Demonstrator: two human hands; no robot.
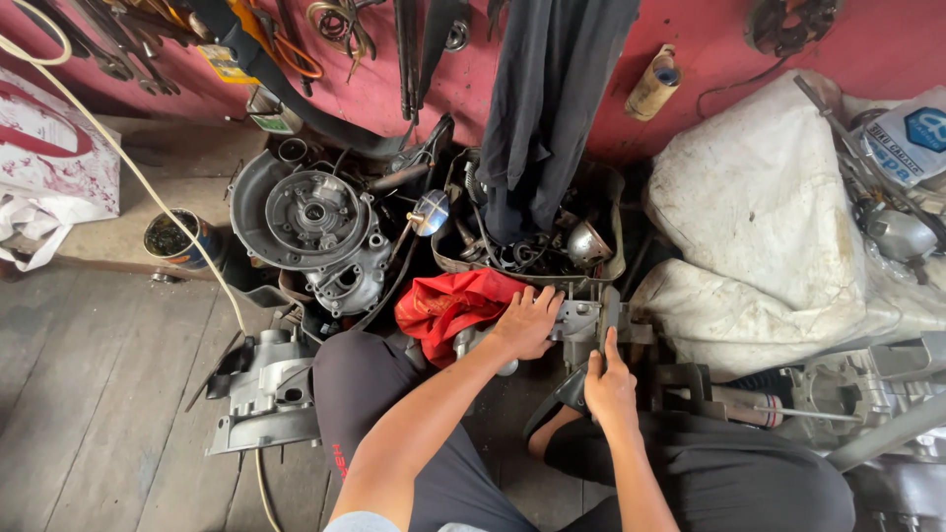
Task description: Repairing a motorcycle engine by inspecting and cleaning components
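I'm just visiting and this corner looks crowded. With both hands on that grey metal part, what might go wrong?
1. The left hand and right hand are bare on the grey metal part; its edges might nick or pinch fingers.
2. The red rag lies against the left hand and might snag.
3. The cream hose crosses the floor beside the knee and might catch a leg.

Soft, even daylight, sharp centre, wide-angle bending at edges, perhaps slight blur at corners.
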